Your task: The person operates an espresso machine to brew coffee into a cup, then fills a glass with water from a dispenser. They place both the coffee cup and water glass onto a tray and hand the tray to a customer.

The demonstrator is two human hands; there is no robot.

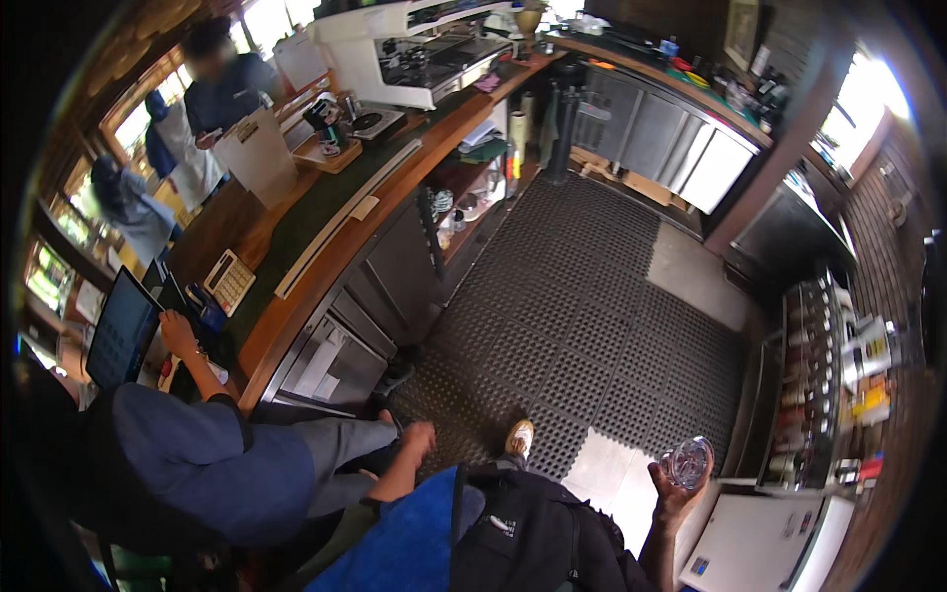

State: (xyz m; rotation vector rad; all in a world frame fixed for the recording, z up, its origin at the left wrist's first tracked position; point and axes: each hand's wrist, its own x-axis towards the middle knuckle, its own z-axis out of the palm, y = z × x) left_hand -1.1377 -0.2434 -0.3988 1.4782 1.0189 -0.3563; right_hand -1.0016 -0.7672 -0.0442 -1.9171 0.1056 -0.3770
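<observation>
My right hand (pixel 679 498) is wrapped around a clear drinking glass (pixel 688 462), held out at my right side above the floor. The glass looks see-through; I cannot tell whether there is liquid in it. Toward the middle, my left hand (pixel 419 440) hangs low with its fingers loosely curled, and no object shows in it. It is near the trouser leg of a co-worker in a dark blue shirt (pixel 212 454). That person leans at the counter on my left, one hand (pixel 181 335) at the edge of a monitor (pixel 120 331).
A long wooden counter (pixel 326 261) bears a calculator (pixel 230 282); a person holding a large board (pixel 256 153) stands beyond it. Black rubber matting (pixel 582 306) covers the floor. At right are a rack of bottles (pixel 804 385) and a white cabinet (pixel 755 538).
</observation>
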